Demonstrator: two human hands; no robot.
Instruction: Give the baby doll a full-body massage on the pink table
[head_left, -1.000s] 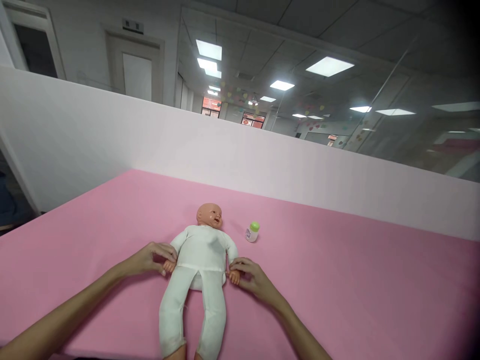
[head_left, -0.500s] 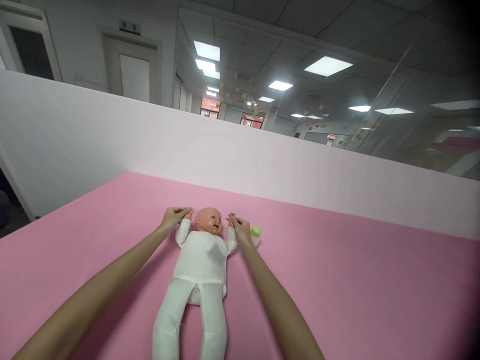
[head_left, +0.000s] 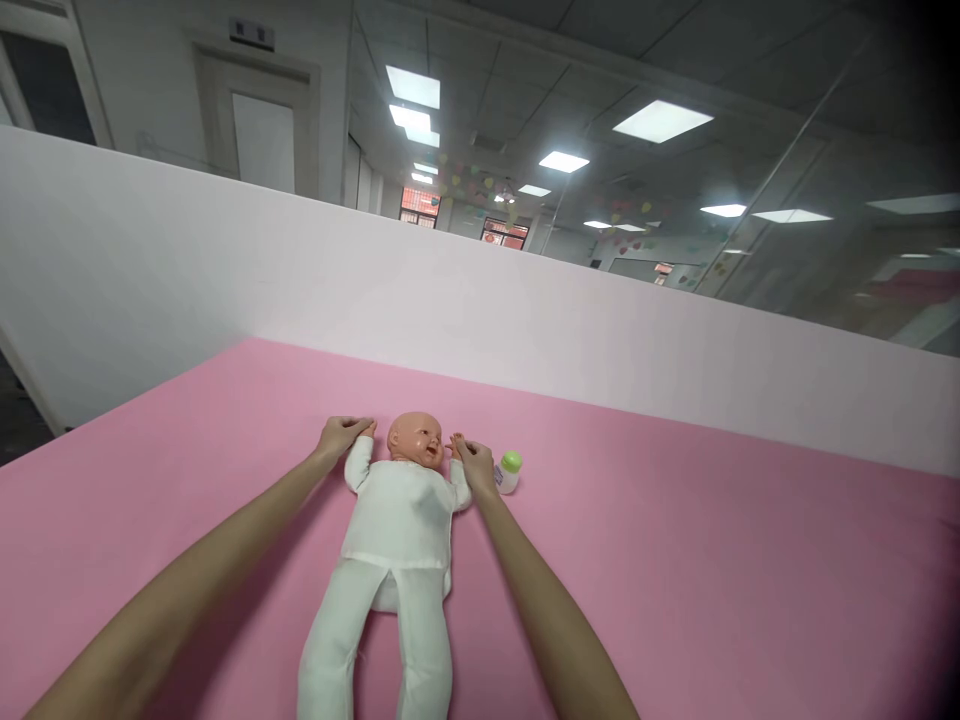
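A baby doll (head_left: 401, 515) in white clothes lies on its back on the pink surface (head_left: 675, 560), its bald head turned toward the right. My left hand (head_left: 343, 436) pinches the doll's hand at the left of its head. On the other side, my right hand (head_left: 478, 466) is closed on the doll's other hand, whose small fingers stick out above mine. Both doll arms are bent upward beside the head. Just right of my right hand stands a small white bottle (head_left: 509, 474) with a green cap.
A low white wall (head_left: 525, 320) runs along the back of the pink surface and round its left side. Behind it are a door (head_left: 264, 140), glass panels and ceiling lights.
My left hand has moved slightly left with the doll's hand. My right hand has shifted slightly left and down, and more of the bottle shows. The view has shifted a little.
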